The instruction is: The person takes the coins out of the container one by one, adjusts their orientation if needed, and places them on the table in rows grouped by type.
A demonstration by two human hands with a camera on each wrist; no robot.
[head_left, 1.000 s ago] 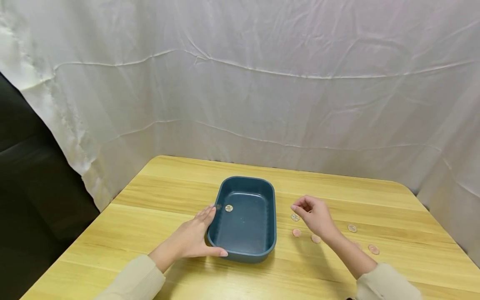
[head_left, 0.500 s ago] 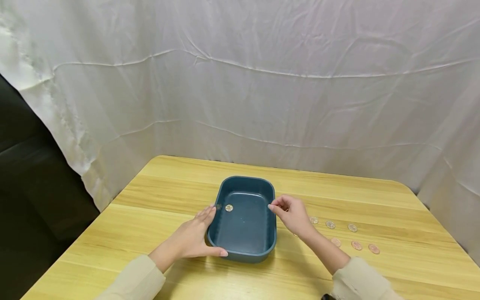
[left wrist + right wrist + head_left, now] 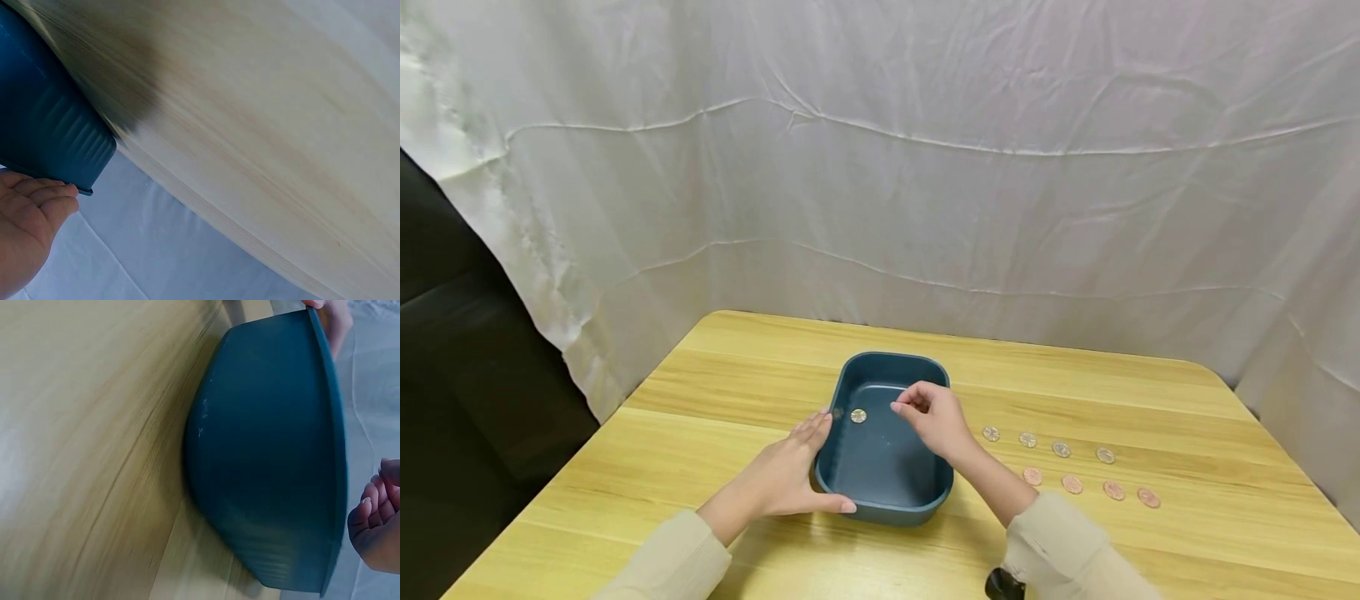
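Observation:
A deep blue plastic bin [image 3: 887,467] stands on the table, with one gold-toned coin [image 3: 858,416] on its floor at the left. My left hand [image 3: 786,471] rests against the bin's left side, fingers along the rim and thumb at the near corner; the left wrist view shows straight fingers [image 3: 53,194] touching the rim. Over the bin's right half is my right hand [image 3: 936,419], thumb and forefinger pinched on what looks like a coin, mostly hidden by the fingertips. The right wrist view shows this hand [image 3: 378,519] beyond the bin's rim, other fingers curled.
Right of the bin lie two rows of coins: silver-toned ones, including the rightmost coin [image 3: 1105,456], and copper-coloured ones nearer me, including an end coin [image 3: 1148,497]. The right forearm partly covers the copper row. A pale curtain [image 3: 970,208] hangs behind the wooden table [image 3: 737,367].
My right hand has moved left from above the coin rows, across the bin's right rim, to over its inside. The left hand, bin and coin in it stay put.

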